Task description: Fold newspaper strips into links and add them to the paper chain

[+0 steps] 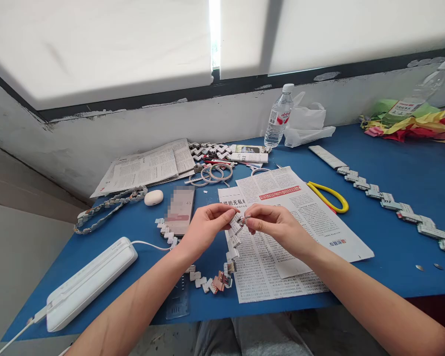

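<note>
A zigzag chain of folded newsprint [199, 282] hangs in a loop over the blue table. Its upper end is pinched between the thumb and fingers of my left hand [209, 225]. Close by on the right, my right hand [274, 222] is closed in a pinch at that same end. A small greyish piece [246, 218] shows at its fingertips, too small to name for certain. Printed newspaper sheets [274, 267] lie beneath my right hand. Behind my left wrist is a phone [183, 210], and the chain's other end rests by it.
A white power strip [91, 284] with a cable lies left, near a white earbud case [154, 198]. Yellow-handled scissors [330, 198] sit right of the newspaper. Another folded chain [389, 202] runs along the right. A water bottle [278, 118] stands at the back. A clear ruler [178, 299] lies in front.
</note>
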Demonstrator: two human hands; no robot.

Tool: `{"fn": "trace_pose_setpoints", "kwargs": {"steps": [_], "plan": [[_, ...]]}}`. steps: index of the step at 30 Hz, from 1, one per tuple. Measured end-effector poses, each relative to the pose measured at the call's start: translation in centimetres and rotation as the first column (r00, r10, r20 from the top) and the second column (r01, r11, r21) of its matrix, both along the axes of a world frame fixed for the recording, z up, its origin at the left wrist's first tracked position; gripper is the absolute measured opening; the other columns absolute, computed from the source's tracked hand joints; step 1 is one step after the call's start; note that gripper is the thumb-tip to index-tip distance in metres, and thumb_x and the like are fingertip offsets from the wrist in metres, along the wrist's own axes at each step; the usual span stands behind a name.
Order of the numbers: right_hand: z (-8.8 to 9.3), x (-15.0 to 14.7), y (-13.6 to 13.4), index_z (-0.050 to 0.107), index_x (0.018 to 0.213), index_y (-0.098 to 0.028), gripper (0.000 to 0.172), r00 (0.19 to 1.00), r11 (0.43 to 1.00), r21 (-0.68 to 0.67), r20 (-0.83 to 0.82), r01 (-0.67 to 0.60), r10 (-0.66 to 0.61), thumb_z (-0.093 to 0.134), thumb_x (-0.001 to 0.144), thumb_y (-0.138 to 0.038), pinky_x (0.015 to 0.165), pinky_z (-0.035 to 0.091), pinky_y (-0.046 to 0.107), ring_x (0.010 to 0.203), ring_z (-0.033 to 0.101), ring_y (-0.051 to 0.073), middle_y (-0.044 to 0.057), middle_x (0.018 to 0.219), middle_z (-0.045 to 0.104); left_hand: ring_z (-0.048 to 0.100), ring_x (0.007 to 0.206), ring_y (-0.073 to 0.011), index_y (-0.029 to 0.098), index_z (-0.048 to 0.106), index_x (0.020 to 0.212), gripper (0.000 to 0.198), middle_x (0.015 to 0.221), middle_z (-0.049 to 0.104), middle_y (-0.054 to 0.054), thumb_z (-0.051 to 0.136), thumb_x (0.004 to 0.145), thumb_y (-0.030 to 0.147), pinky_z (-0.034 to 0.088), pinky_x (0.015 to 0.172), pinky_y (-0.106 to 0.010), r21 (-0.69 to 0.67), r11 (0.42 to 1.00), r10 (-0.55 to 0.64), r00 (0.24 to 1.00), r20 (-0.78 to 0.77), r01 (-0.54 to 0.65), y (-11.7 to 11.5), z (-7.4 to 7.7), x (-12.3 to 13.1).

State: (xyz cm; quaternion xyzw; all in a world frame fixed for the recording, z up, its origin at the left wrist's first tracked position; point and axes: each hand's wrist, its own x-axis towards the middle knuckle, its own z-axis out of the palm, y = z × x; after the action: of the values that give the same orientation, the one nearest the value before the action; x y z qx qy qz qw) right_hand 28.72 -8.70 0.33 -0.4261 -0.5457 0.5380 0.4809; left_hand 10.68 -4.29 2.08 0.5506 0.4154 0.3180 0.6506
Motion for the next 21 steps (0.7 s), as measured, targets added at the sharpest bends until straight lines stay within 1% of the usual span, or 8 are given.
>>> {"fn": "trace_pose_setpoints", "kwargs": {"steps": [4,8,11,14,16,18,21], "plan": [[0.29,-0.06,-0.04,0.064,0.070,-0.019,0.017,0.997,0.997,-0.072,0.064,-0.040,0.045,0.069,0.076,-0.035,0.059,0.040,0.027,0.065,0.050,0.013,0.000,0.068,0.057,0.059,0.073,-0.0162,0.016,0.073,0.085,0.029,0.077,0.069,-0.004,0.070,0.074,0.043,0.048,0.068,-0.027,0.116,0.993,-0.006,0.993,-0.120,0.020,-0.17,-0.12,0.02],[0.11,-0.23,-0.01,0.058,0.063,-0.019,0.019,0.991,0.988,-0.144,0.115,-0.059,0.075,0.068,0.073,-0.032,0.052,0.031,0.026,0.057,0.041,0.011,-0.003,0.060,0.050,0.061,0.072,-0.0178,0.016,0.072,0.081,0.026,0.078,0.071,-0.006,0.067,0.076,0.041,0.047,0.064,-0.027,0.173,0.983,-0.036,0.983,-0.182,0.068,-0.34,-0.56,0.10],[-0.14,-0.32,0.03,0.054,0.063,-0.019,0.018,0.988,0.987,-0.148,0.130,-0.066,0.085,0.065,0.074,-0.028,0.052,0.029,0.026,0.056,0.040,0.011,-0.004,0.058,0.047,0.063,0.074,-0.0187,0.016,0.072,0.082,0.024,0.079,0.072,-0.006,0.065,0.078,0.039,0.048,0.065,-0.027,0.199,0.975,-0.057,0.977,-0.207,0.099,-0.37,-0.67,0.07],[-0.19,-0.38,0.05,0.055,0.066,-0.019,0.016,0.990,0.992,-0.118,0.127,-0.039,0.054,0.065,0.075,-0.029,0.053,0.029,0.026,0.057,0.040,0.011,-0.004,0.061,0.048,0.064,0.079,-0.0199,0.017,0.073,0.086,0.022,0.084,0.073,-0.006,0.067,0.076,0.036,0.049,0.069,-0.028,0.187,0.974,-0.091,0.977,-0.195,0.128,-0.24,-0.42,-0.05],[-0.10,-0.40,0.05,0.057,0.069,-0.019,0.016,0.994,0.996,-0.085,0.112,-0.007,0.016,0.065,0.076,-0.031,0.054,0.032,0.026,0.060,0.042,0.011,-0.004,0.064,0.050,0.065,0.080,-0.0199,0.017,0.073,0.087,0.023,0.086,0.073,-0.007,0.070,0.074,0.036,0.050,0.070,-0.028,0.160,0.980,-0.093,0.980,-0.175,0.122,-0.09,-0.20,-0.13],[0.00,-0.45,0.05,0.060,0.071,-0.019,0.017,0.995,0.998,-0.058,0.097,0.038,-0.032,0.066,0.076,-0.034,0.056,0.034,0.026,0.061,0.044,0.012,-0.003,0.065,0.053,0.064,0.079,-0.0191,0.017,0.073,0.088,0.026,0.085,0.073,-0.007,0.072,0.073,0.038,0.050,0.070,-0.028,0.126,0.988,-0.068,0.988,-0.141,0.086,0.06,-0.09,-0.16],[-0.08,-0.64,0.05,0.063,0.074,-0.018,0.020,0.990,0.991,-0.059,0.084,0.122,-0.117,0.067,0.076,-0.038,0.055,0.036,0.027,0.058,0.045,0.011,-0.003,0.062,0.054,0.064,0.078,-0.0176,0.016,0.072,0.088,0.030,0.084,0.072,-0.006,0.074,0.071,0.040,0.051,0.070,-0.028,0.071,0.997,-0.005,0.996,-0.084,0.011,0.15,-0.23,-0.10]]}}
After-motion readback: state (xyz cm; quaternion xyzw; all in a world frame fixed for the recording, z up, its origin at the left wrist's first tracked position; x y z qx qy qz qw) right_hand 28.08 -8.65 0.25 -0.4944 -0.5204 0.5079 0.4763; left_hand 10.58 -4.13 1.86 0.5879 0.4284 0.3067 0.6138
